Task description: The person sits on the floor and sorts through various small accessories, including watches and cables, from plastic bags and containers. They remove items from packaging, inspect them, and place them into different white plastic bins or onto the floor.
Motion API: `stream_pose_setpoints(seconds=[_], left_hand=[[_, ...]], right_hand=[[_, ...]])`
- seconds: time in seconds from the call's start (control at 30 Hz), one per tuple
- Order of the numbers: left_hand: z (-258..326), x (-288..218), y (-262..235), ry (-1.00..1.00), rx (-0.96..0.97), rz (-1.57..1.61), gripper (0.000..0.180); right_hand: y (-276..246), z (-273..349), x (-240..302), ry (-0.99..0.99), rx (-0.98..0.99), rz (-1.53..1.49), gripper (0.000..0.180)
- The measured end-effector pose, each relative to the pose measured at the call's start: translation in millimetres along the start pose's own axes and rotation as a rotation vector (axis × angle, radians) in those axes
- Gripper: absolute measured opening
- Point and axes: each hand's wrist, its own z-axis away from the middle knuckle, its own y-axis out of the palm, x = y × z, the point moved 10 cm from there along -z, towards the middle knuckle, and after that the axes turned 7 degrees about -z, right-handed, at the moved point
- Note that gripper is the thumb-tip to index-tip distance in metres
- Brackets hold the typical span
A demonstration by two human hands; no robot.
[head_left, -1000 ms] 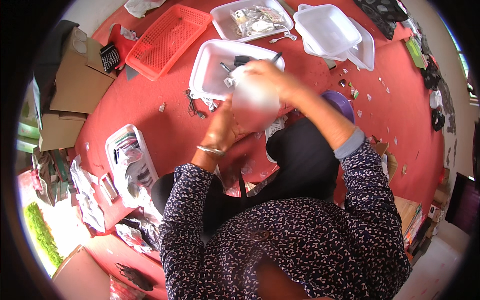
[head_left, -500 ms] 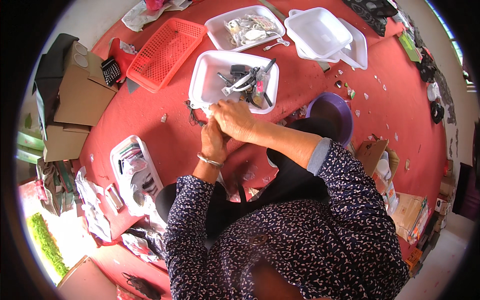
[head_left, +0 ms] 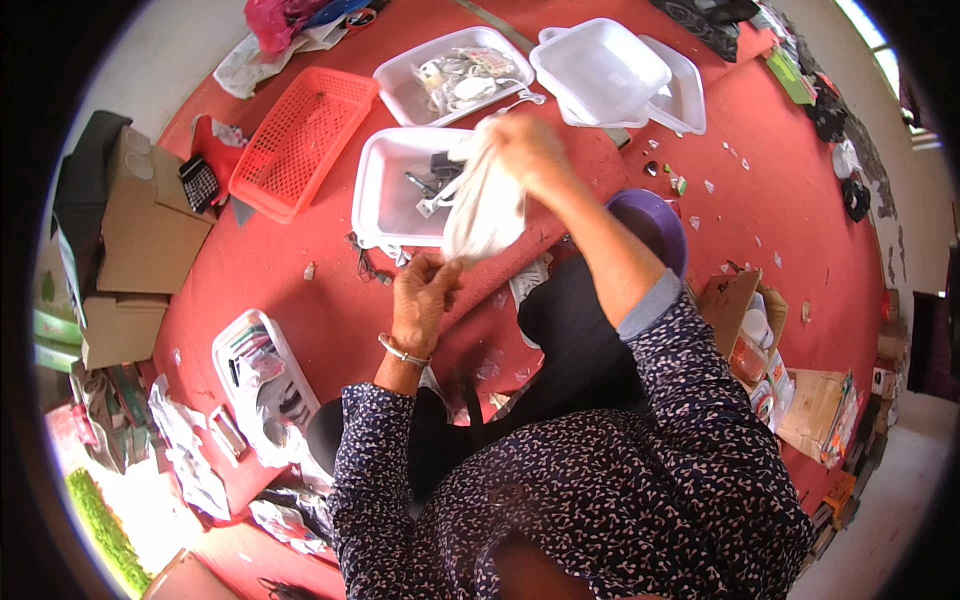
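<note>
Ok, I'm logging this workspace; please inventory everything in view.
limp clothlike sheet: 1, whitish, between both hands
deep rectangular plastic tub: 1, white, behind sheet
adapters and cables: several, black and white, in tub
shallow plastic tray of cables: 1, white, top centre
stacked plastic trays: several, white, upper right
perforated plastic basket: 1, red, upper left
round plastic basin: 1, purple, right of centre
narrow plastic tray of packets: 1, white, lower left
cardboard boxes: several, brown, left and right
floor covering: 1, red, underneath
left hand: 1, bare, sheet's lower end
right hand: 1, bare, sheet's top
</note>
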Motion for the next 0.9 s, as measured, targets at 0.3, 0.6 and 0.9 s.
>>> stream_pose_setpoints(seconds=[0.3,0.6,0.9], left_hand=[[10,21,39,0.048,0.413,-0.396,0.024],[9,31,41,0.227,0.402,-0.676,0.020],[14,23,47,0.328,0.393,-0.771,0.021]], right_hand=[[-99,-24,-61,0.057,-0.278,0.051,0.022],[-73,-43,-125,0.124,-0.167,-0.139,0.022],[-91,-37,-133,0.267,-0.301,-0.486,0.019]])
